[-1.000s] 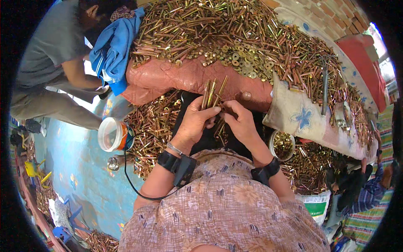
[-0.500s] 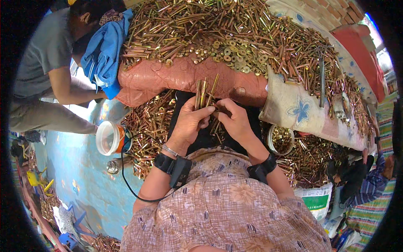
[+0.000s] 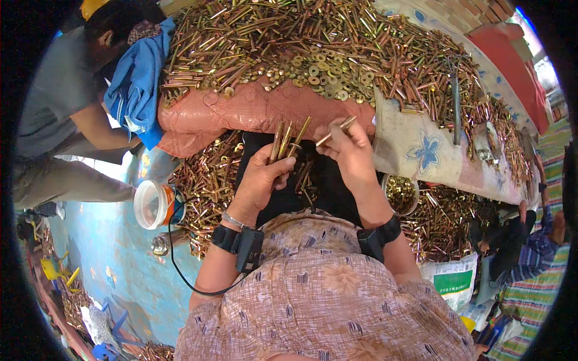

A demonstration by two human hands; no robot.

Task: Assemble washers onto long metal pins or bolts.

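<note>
Centre of frame: left hand (image 3: pixel 259 182) clasps several brass-coloured rods (image 3: pixel 286 140); right of centre, right hand (image 3: pixel 354 155) pinches one slanting rod (image 3: pixel 347 124).

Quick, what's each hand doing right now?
Left hand: closed, holding several gold-coloured metal rods.
Right hand: closed, holding a single metal rod between its fingers.

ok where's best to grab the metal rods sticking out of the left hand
Probably the upper shafts of the metal rods, pinched together from the side away from the wearer: the left hand covers their lower ends, while the upper ends stick out and fan apart.
</note>
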